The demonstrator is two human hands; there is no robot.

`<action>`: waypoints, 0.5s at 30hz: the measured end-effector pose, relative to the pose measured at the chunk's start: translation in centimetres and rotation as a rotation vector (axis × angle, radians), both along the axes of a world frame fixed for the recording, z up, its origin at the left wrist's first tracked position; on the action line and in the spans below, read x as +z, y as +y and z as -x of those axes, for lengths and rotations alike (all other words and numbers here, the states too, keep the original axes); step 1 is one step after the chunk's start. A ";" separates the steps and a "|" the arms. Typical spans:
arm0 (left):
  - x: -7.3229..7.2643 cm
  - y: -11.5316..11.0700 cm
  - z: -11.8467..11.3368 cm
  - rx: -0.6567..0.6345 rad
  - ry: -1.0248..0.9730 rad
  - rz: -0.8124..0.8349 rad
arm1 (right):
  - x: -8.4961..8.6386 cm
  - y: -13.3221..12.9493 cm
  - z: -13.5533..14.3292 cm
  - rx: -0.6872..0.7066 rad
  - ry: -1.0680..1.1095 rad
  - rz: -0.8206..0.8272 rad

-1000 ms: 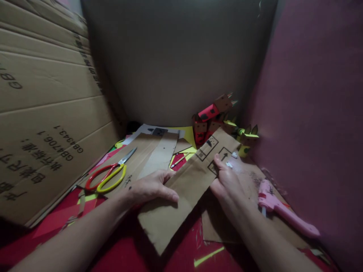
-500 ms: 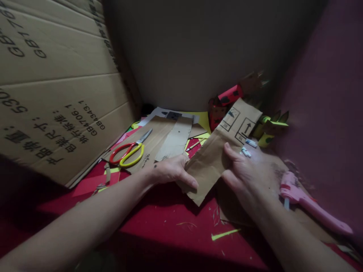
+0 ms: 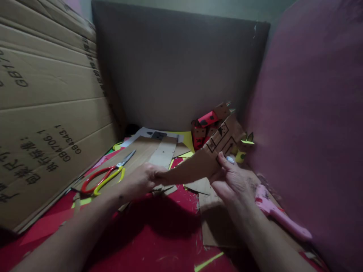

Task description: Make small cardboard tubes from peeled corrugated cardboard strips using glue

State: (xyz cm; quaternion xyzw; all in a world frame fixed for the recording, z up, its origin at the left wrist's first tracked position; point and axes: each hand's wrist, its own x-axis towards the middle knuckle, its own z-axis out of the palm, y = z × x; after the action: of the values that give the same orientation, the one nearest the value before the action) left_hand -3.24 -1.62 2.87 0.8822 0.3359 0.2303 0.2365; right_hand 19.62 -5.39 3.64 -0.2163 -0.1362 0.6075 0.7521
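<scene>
Grey panel [image 3: 181, 68] beside purple wall [image 3: 312, 113]

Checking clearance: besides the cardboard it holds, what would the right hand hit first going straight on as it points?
Past the held cardboard, the right hand would likely meet the red-and-brown figures at the back first; how far behind they lie is hard to judge.

Hands: two, one left hand [image 3: 146, 176] and one right hand [image 3: 233, 180]. Cardboard piece [image 3: 202, 162] held between them: one. Scissors [image 3: 119, 166]: one pair. Pink glue gun [image 3: 268, 207]: one. Printed carton [image 3: 56, 105]: one. Grey panel [image 3: 181, 68]: one. Pink panel [image 3: 306, 113]: one. Red-bodied figures [image 3: 207, 119]: at least three, overlapping. Yellow-bodied figures [image 3: 241, 156]: at least one. Loose yellow strip [image 3: 209, 261], foreground: one. Red bench [image 3: 147, 234]: one. White bits [image 3: 230, 160]: number unclear.
</scene>
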 end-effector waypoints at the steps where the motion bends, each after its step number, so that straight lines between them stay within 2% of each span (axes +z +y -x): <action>1: -0.2 0.4 0.2 0.087 -0.030 -0.148 | 0.0 0.0 -0.3 0.029 0.003 -0.028; 4: -0.9 1.8 1.0 0.341 -0.202 -0.499 | -0.8 -0.1 -0.6 0.152 -0.024 -0.117; 7: -1.2 2.9 1.7 0.490 -0.364 -0.638 | -1.9 -0.6 0.1 0.350 -0.125 -0.187; 9: -1.2 3.4 2.1 0.532 -0.424 -0.625 | -2.3 -1.1 0.9 0.407 -0.209 -0.233; 13: -1.5 3.6 2.3 0.537 -0.441 -0.509 | -2.2 -1.8 1.9 0.317 -0.270 -0.295; 15: -1.6 3.7 2.4 0.584 -0.504 -0.377 | -1.9 -2.1 2.0 0.318 -0.306 -0.312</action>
State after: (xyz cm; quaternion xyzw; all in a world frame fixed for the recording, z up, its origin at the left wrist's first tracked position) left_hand -5.61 2.13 1.24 0.6939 0.4553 0.5533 0.0707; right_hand 17.66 -7.48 1.73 -0.1630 -0.3724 0.6501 0.6420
